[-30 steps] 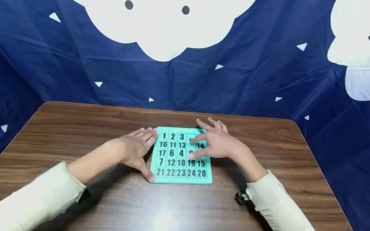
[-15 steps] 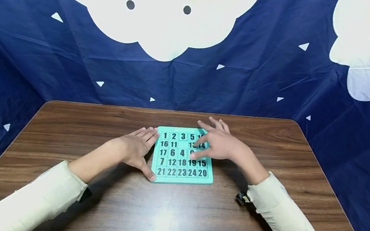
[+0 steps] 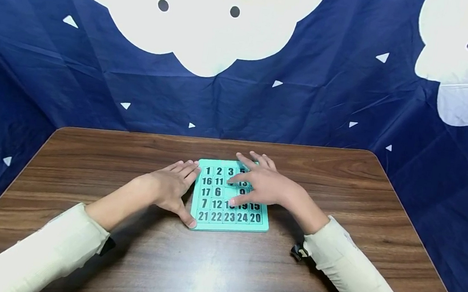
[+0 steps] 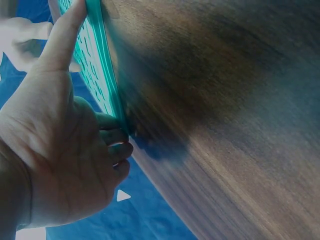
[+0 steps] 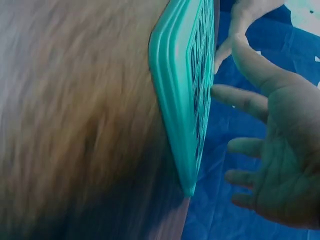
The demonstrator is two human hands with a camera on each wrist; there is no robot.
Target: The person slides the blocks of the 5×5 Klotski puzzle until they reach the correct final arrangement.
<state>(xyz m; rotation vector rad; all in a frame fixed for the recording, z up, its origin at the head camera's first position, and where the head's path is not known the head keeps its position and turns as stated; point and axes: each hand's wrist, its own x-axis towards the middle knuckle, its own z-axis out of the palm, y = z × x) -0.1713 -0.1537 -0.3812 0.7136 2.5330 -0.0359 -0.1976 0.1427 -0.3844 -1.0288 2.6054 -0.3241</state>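
A turquoise number slide puzzle [image 3: 216, 204] lies flat on the wooden table, black numerals on its tiles. My left hand [image 3: 168, 189] rests along its left side, thumb at the near corner and fingertips by the far part of that edge. In the left wrist view, the thumb [image 4: 62, 37] lies straight along the rim. Over the tiles reaches my right hand [image 3: 267, 186], fingers spread, index fingertip on a tile in the second row. That tile's numeral is mostly covered. A vacant slot shows in the third row, between the 6 and the 9.
The brown wooden table [image 3: 220, 269] extends around the puzzle on all sides. A dark blue cloth [image 3: 239, 103] with white clouds and small triangles hangs behind and beside it. Both sleeves [image 3: 354, 266] are pale, with a dark wrist device [image 3: 300, 252] under the right cuff.
My right hand has moved left across the puzzle. The 5 and 13 have shifted, then the 4 has slid up a row, bringing the vacant slot to the third row. My left hand stays put.
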